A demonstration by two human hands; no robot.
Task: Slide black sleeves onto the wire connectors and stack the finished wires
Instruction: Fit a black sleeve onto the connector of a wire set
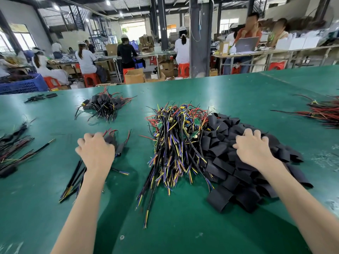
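One sleeve heap; perhaps six wire piles.

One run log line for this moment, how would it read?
left hand: grips sleeved wires | right hand: curled on sleeve pile | unsleeved wires: heap between hands

On the table, a heap of unsleeved wires is set at the centre, with a heap of sleeves touching it on the right. A small stack of sleeved wires is laid near left under the left hand, with a larger pile farther behind it, and the right hand is placed on the heap of sleeves. A left-edge bundle and a far-right bundle are also laid there.
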